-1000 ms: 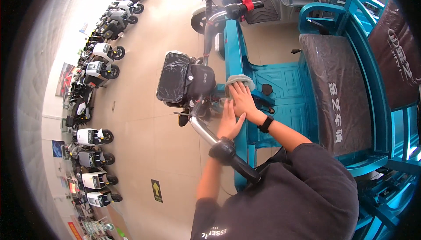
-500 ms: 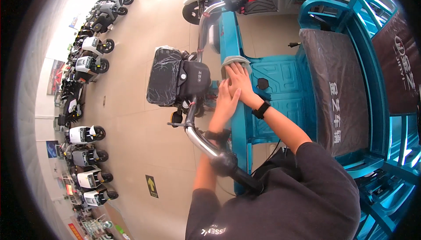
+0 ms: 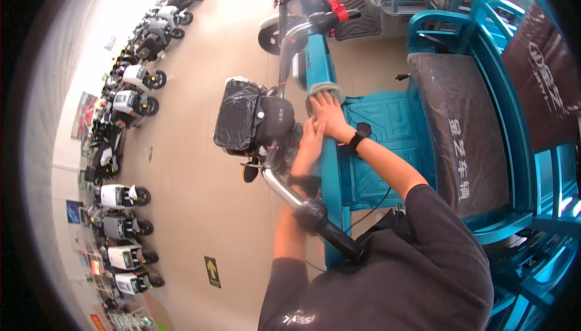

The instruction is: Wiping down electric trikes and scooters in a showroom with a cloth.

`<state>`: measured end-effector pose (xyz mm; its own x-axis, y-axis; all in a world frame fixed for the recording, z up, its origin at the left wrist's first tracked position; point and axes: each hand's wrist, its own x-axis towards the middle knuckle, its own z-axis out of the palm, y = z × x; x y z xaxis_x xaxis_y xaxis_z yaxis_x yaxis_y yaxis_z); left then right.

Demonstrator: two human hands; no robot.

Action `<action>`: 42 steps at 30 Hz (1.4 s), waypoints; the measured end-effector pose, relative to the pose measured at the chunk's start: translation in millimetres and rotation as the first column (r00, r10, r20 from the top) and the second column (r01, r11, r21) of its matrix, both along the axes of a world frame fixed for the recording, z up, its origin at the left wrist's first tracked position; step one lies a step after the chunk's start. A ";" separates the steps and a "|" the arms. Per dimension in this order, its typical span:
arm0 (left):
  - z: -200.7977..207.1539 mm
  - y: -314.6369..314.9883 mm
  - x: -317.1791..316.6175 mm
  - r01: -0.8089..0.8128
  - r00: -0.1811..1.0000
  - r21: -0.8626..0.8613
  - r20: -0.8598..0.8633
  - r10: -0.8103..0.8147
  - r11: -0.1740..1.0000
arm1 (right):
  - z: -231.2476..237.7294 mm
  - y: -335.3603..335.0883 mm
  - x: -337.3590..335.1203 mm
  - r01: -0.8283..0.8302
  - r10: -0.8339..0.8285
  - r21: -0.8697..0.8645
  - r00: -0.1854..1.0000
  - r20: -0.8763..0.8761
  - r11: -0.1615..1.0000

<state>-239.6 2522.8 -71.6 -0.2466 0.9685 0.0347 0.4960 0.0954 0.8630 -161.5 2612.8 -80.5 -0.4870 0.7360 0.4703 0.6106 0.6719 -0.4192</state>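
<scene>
A grey cloth [image 3: 327, 87] lies on the upper edge of the teal front panel [image 3: 330, 176] of a cargo tricycle. My right hand [image 3: 328, 115] presses on it with long, nearly straight fingers, and the cloth bunches up beyond the fingertips. Close against that hand, partly under its palm side, is my left hand [image 3: 311, 144], fingers stretched out and holding nothing that shows. My left forearm passes beneath the chrome handlebar [image 3: 283, 187]. The plastic-wrapped black display housing [image 3: 236, 115] stands to the left of both hands.
A dark, plastic-covered seat [image 3: 463, 131] is at the right, behind the teal footwell [image 3: 378, 116]. The near black grip [image 3: 339, 237] reaches close to my body. Scooters [image 3: 136, 102] line the left wall. A red strap [image 3: 338, 7] hangs on the far handlebar end.
The whole view has shifted slightly, so the handlebar and display sit further right and lower. Both hands remain at the cloth, which looks a little more bunched around the right fingers.
</scene>
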 end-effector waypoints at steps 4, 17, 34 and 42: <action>-1.8 -40.5 8.7 0.033 0.999 0.051 -0.040 -0.031 0.998 | -1.7 -38.9 10.9 -0.048 0.044 -0.138 0.999 -0.032 0.989; 45.8 -204.3 58.1 0.121 0.936 -0.186 -0.307 -0.174 0.975 | 32.1 -168.8 98.6 -0.482 0.462 -0.260 0.876 -0.135 0.837; 31.1 -25.5 29.3 0.062 0.976 -0.310 -0.178 -0.122 0.949 | 4.9 11.6 6.7 -0.092 0.086 -0.119 0.995 -0.059 0.989; 22.8 12.1 21.4 0.078 0.993 -0.128 -0.080 -0.089 0.989 | 4.3 62.7 -8.2 -0.031 0.025 -0.078 0.997 -0.080 0.996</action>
<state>-218.1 2534.9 -48.8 -0.1659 0.9837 -0.0698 0.5778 0.1543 0.8015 -169.7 2675.5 -76.2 -0.4719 0.7587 0.4490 0.5551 0.6514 -0.5173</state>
